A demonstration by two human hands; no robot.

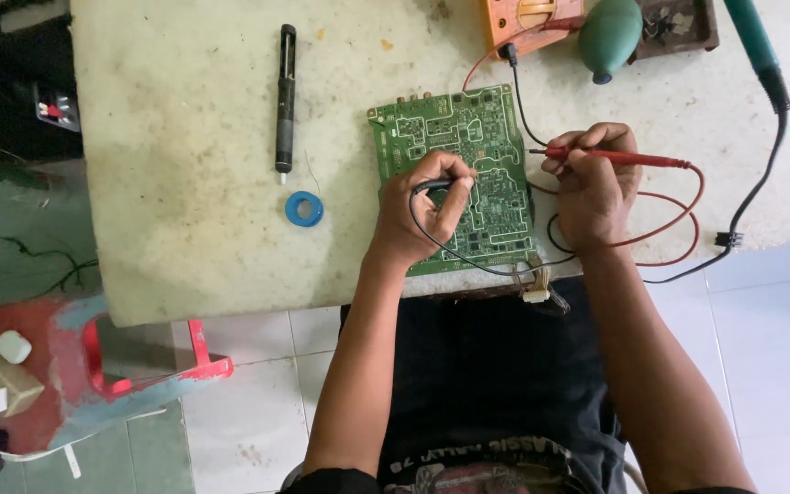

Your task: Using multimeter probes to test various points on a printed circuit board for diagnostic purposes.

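Your hands probe a green circuit board lying on the surface.
Your left hand, wrist bent, pinches the black probe in its fingers; your right hand pinches the red probe at the board's right edge.

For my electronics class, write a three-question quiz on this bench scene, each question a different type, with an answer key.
1. True or false: the left hand holds the red probe.
2. Multiple choice: what lies just left of the green circuit board on the table? A) a hammer B) a blue ring-shaped spool C) a cup
3. Fill in: the right hand holds the ____ probe, its tip at the board's right edge.

Key
1. False: it holds the black probe over the board.
2. B
3. red
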